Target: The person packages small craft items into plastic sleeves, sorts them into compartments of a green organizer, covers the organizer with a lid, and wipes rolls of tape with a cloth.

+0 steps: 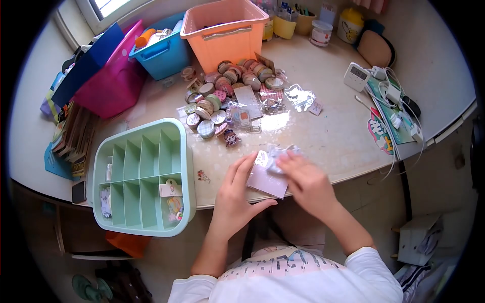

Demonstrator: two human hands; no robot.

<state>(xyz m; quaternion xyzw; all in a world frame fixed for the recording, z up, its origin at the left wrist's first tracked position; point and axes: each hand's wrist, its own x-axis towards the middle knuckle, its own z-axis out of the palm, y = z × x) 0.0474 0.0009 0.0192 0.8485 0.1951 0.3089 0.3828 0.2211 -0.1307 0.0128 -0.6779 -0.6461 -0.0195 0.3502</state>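
Lilac card [269, 185] lies at the near edge of the desk [333, 144], right of the mint divided tray [189, 189]. Left hand [231, 189]: unclenched, fingers along the card's left side, thumb spread clear. Right hand [309, 177]: blurred, fingertips on a crumpled whitish wad [275, 157] over the card's upper part; gripped or only pressed, cannot tell. Step judged as rubbing or wiping. Good practice: brace card with left fingers, keep pressure light and even, stroke away from the near edge, avoid creasing corners.

Colourful card [377, 132] with unclear characters, white timer [356, 77] with illegible digits
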